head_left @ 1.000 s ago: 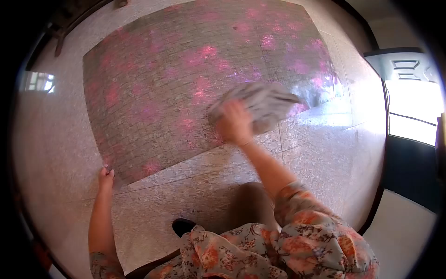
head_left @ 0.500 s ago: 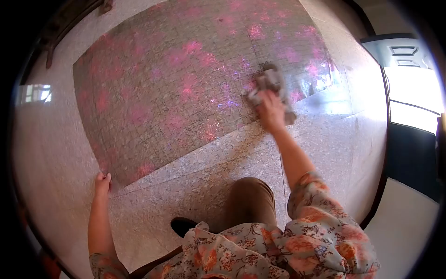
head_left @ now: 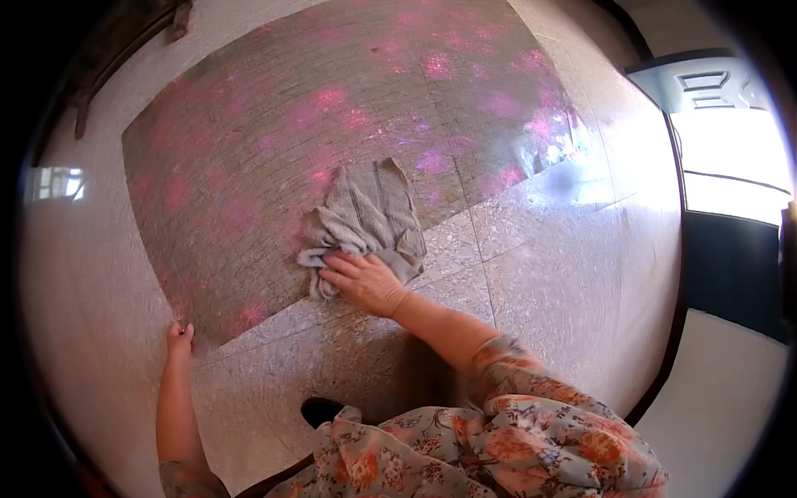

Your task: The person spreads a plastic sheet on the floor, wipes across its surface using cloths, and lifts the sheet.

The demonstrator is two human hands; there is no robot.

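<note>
A large thin plastic mat (head_left: 224, 133), grey-brown with pink and purple flower bursts, lies spread on the floor. My left hand (head_left: 180, 340) is closed, pinching its near left corner. Under my right hand (head_left: 365, 286) is a crumpled grey towel (head_left: 374, 199), partly fanned out over the mat's near edge. The fingers of my right hand press down on the towel's bunched near end and hold it; the grip under the palm is hidden.
The speckled tile floor (head_left: 556, 274) surrounds the mat and reflects bright light at the right. A dark wooden furniture leg (head_left: 83, 116) stands at the far left. Along the right side are a pale plastic unit (head_left: 706, 83) and a dark panel (head_left: 722, 266). My dark shoe (head_left: 320, 410) is below.
My right hand has swept the towel left and toward me, from the mat's right part to the middle of its near edge. My left hand stays at the corner.
</note>
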